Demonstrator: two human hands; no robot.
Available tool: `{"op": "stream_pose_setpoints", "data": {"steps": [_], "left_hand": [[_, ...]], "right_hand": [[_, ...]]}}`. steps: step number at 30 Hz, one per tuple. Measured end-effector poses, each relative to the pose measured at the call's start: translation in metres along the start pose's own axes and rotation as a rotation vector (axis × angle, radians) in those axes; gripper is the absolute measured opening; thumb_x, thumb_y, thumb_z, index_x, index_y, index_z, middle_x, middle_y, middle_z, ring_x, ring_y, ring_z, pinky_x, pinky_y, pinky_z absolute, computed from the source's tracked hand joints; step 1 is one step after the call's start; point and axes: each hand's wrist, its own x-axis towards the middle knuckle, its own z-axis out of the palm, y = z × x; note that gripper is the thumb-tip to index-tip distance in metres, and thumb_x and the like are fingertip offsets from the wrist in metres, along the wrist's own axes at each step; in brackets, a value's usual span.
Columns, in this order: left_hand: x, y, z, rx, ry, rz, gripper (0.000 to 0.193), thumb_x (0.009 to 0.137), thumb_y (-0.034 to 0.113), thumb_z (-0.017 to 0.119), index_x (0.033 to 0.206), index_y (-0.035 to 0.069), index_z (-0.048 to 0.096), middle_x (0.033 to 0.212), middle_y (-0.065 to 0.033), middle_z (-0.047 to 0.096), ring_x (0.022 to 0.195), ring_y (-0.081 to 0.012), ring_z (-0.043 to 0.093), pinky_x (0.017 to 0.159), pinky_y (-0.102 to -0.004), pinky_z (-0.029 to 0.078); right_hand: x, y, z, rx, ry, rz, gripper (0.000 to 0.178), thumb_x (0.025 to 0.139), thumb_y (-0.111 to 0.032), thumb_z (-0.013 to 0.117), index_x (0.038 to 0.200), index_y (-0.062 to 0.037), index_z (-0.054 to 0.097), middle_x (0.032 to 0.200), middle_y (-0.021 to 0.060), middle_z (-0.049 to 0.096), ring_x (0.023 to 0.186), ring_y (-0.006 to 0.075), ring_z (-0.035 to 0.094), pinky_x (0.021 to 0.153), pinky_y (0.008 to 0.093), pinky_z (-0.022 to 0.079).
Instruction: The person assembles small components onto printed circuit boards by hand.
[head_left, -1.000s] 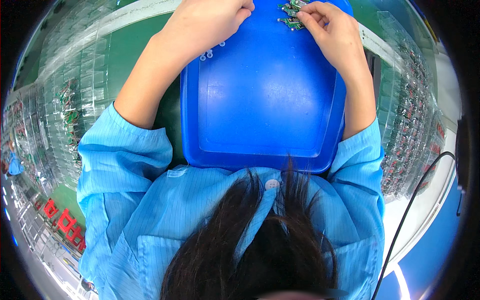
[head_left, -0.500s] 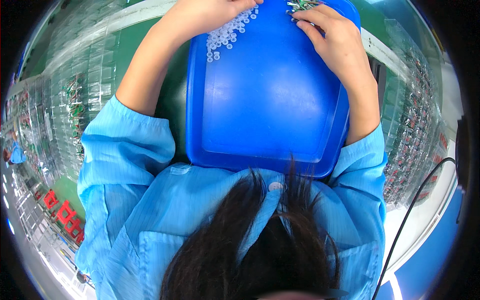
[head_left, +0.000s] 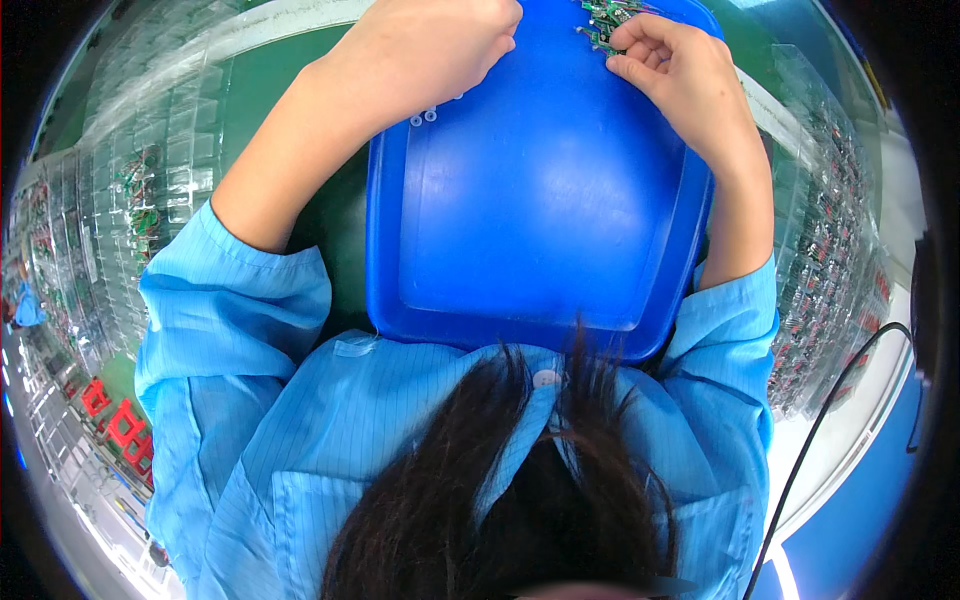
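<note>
Left hand (head_left: 445,45) lowered, green board (head_left: 602,43) slanting lengthwise, pointing up-left

Left hand (head_left: 445,45): cut by the top edge; fingertips out of sight, grip unreadable.
White rings (head_left: 430,115): partly covered by the left hand.
Green circuit boards (head_left: 602,14): pile cut off at the top.
Right hand (head_left: 685,75): pinch too small to tell.
Blue tray (head_left: 525,215): far end beyond the top edge.
</note>
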Motion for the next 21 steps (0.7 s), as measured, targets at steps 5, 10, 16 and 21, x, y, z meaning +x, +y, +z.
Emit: {"op": "stream_pose_setpoints", "data": {"steps": [5, 10, 16, 21], "left_hand": [[0.001, 0.009, 0.001, -0.156, 0.076, -0.179, 0.016, 0.091, 0.010, 0.068, 0.089, -0.006, 0.068, 0.093, -0.0201, 0.070, 0.082, -0.0319, 0.070, 0.075, -0.0382, 0.056], [0.010, 0.004, 0.014, -1.261, -0.032, -0.506, 0.017, 0.099, 0.010, 0.066, 0.106, -0.005, 0.071, 0.096, -0.0101, 0.072, 0.082, -0.0142, 0.068, 0.075, -0.0256, 0.056], [0.009, -0.012, 0.035, -1.801, -0.065, -0.528, 0.022, 0.101, 0.008, 0.063, 0.117, -0.007, 0.068, 0.101, -0.0110, 0.072, 0.090, -0.0157, 0.070, 0.084, -0.0258, 0.059], [0.012, -0.007, 0.034, -1.737, -0.024, -0.584, 0.022, 0.101, 0.010, 0.064, 0.116, -0.006, 0.068, 0.099, -0.0110, 0.071, 0.090, -0.0163, 0.070, 0.084, -0.0262, 0.059]], "right_hand": [[-0.006, -0.038, -0.008, -0.007, 0.045, -0.042, 0.010, 0.079, -0.001, 0.075, 0.088, 0.0008, 0.071, 0.083, 0.0159, 0.068, 0.076, 0.0332, 0.068, 0.069, 0.0387, 0.054], [-0.008, -0.005, 0.000, -0.117, 0.098, -0.110, 0.021, 0.087, -0.007, 0.076, 0.107, -0.0004, 0.073, 0.084, 0.0111, 0.072, 0.077, 0.0199, 0.069, 0.075, 0.0323, 0.056], [-0.008, -0.004, -0.008, -0.212, -0.021, -0.159, 0.024, 0.086, -0.006, 0.074, 0.109, -0.0001, 0.073, 0.096, 0.0158, 0.074, 0.082, 0.0254, 0.072, 0.078, 0.0362, 0.057], [-0.012, -0.002, -0.004, -0.291, 0.025, -0.236, 0.021, 0.089, -0.004, 0.068, 0.109, -0.0004, 0.073, 0.097, 0.0172, 0.072, 0.079, 0.0238, 0.071, 0.076, 0.0354, 0.057]]}}
